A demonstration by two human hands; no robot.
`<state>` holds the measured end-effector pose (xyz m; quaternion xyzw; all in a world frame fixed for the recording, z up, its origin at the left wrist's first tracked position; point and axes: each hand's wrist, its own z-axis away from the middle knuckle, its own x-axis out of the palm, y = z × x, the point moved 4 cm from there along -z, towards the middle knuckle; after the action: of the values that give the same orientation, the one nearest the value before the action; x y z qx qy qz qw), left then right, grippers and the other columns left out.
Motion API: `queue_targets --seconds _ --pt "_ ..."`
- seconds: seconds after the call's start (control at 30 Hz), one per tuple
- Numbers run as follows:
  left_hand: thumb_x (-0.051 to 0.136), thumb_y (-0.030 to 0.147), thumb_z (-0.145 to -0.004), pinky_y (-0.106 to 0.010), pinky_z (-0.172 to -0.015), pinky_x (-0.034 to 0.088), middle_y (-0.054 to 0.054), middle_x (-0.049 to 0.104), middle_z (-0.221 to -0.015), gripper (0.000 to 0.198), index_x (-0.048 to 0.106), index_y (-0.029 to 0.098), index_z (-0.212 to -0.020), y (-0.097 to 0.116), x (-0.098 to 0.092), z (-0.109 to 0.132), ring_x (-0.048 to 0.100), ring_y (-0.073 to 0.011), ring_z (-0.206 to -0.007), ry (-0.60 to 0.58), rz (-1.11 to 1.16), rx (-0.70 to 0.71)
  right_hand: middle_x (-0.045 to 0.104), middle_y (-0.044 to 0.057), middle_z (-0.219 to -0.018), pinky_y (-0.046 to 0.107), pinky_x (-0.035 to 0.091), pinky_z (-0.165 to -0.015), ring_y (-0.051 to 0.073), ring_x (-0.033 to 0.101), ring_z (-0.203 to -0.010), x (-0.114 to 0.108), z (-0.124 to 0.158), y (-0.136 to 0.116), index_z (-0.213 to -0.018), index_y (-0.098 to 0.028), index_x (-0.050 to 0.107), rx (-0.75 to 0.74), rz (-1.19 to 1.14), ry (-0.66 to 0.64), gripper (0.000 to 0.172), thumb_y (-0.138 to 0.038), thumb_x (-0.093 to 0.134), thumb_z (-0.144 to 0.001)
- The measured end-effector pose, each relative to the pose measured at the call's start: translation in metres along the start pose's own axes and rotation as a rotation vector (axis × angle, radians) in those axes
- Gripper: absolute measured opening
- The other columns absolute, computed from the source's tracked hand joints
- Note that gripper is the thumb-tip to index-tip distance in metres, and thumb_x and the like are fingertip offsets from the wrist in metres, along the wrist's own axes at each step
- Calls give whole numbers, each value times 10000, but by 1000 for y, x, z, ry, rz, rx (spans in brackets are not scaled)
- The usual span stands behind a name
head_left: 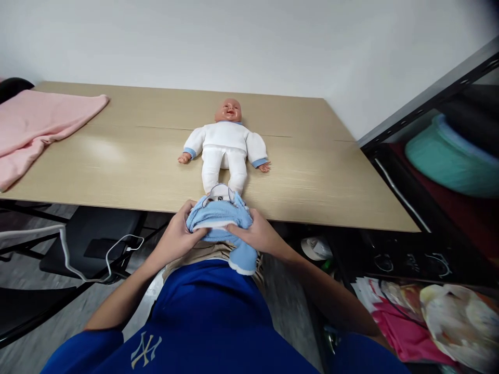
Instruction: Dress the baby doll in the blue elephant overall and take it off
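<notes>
Between my two hands a light blue, fleecy baby garment (220,212) with white trim is bunched up at the table's front edge. My left hand (184,228) grips its left side, thumb on top. On the other side my right hand (258,232) is closed on the cloth, thumb pressed on the white trim. One blue sleeve or leg (244,258) of it hangs down below my right hand. Just beyond lies a baby doll (226,136) on its back, in a white top with blue cuffs and white leggings. The garment hides the doll's feet.
The doll lies on a wooden table (312,171) against a white wall. A pink cloth (47,122) is spread at the left. Black chairs (91,234) and a white cable (64,249) are below left. At right, a shelf holds a teal basin (448,161); plastic bags (460,322) lie lower.
</notes>
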<state>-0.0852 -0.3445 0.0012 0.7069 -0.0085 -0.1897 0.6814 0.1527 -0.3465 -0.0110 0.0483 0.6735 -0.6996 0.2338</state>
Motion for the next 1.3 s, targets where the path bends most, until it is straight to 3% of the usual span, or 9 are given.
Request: queue_targets --seconds 0.07,0.17,0.3,0.7,0.87,1.07,1.17,1.3 --pt "768 330 -912 -311 -826 495 31 683 -918 313 644 232 -1182 -6 5 -7 645 -201 -844 77 -97 -7 877 103 -935 425 672 -855 319 815 -882 -1 -7 2 -1035 -207 812 -29 195 159 250 -445 756 -987" --pt "703 352 -937 -327 -798 456 47 660 -858 362 610 243 -1270 -17 9 -23 638 -223 -796 101 -191 -47 918 160 -1065 437 654 -885 377 856 -964 -1 -20 3 -1274 -184 837 -69 441 280 396 -406 730 -964" --pt "689 402 -974 -358 -816 465 33 693 -879 466 558 246 -1394 -30 11 -44 661 -259 -798 105 -189 -103 931 185 -1164 424 640 -880 400 877 -1012 -4 -35 6 -1448 -169 812 -53 604 296 548 -408 729 -962" --pt "653 286 -979 -368 -898 505 3 741 -1002 336 603 246 -1309 -50 16 -106 694 -253 -950 121 -82 8 930 187 -1118 425 630 -899 401 884 -1015 -23 -83 24 -1349 -177 844 -33 626 340 453 -400 754 -966" --pt "636 294 -1006 -390 -947 528 -25 766 -1070 304 595 237 -1301 -41 12 -126 729 -276 -1029 100 -115 -5 927 186 -1125 439 622 -877 403 873 -1002 -34 -102 15 -1324 -196 831 -57 589 308 410 -432 752 -998" --pt "612 323 -1061 -519 -1050 556 -93 815 -1094 438 523 218 -1477 -31 3 -106 796 -378 -1051 50 -393 -71 904 168 -1107 415 618 -841 389 862 -998 -21 -89 0 -1461 -185 701 -22 676 135 511 -361 824 -998" --pt "557 318 -1103 -628 -1202 472 -119 803 -1009 330 576 181 -1403 -31 5 -102 795 -419 -1074 -5 -624 -17 850 197 -1340 448 650 -922 414 845 -1170 -13 -85 -5 -1444 -200 670 -52 717 105 497 -249 839 -980" --pt "568 286 -1077 -637 -1245 443 -161 787 -1075 253 645 178 -1292 -41 6 -111 762 -423 -1153 -60 -715 14 720 240 -1605 503 678 -963 437 832 -1245 -9 -89 -6 -1598 -187 592 -45 757 62 670 -180 825 -970"
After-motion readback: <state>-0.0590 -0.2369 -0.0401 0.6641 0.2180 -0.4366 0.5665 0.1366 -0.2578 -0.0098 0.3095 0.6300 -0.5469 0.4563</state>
